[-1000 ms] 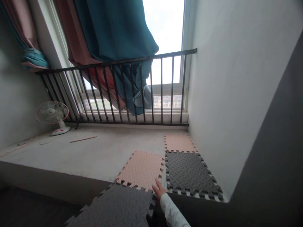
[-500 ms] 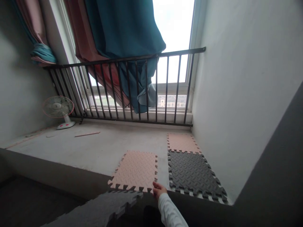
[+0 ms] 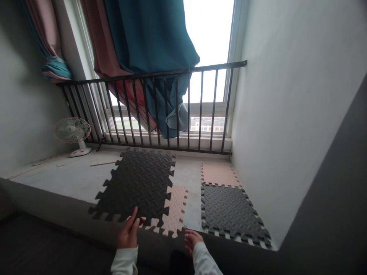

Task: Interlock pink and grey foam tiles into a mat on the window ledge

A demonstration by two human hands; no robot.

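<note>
My left hand [image 3: 128, 231] grips the near edge of a dark grey foam mat tile [image 3: 140, 183] with jigsaw edges, held up over the ledge. Beneath it a pink foam mat tile [image 3: 176, 208] lies partly covered, its right strip and near edge showing. My right hand [image 3: 193, 240] is just off the near right corner of that pink tile, fingers loosely curled and apart, holding nothing I can see. To the right, another dark grey tile [image 3: 232, 210] lies against a second pink tile [image 3: 219, 174], their edges meeting along the wall.
The pale ledge [image 3: 71, 179] drops off at its front edge. A black railing [image 3: 177, 147] runs along the back before the window, with a teal and pink curtain [image 3: 151, 38] hanging there. A small fan [image 3: 73, 131] stands at the left; a white wall [image 3: 286, 114] rises at right.
My left hand has come into view, raising the dark tile from low left up over the pink tile. My right hand has let go of the pink tile's corner and drawn slightly back.
</note>
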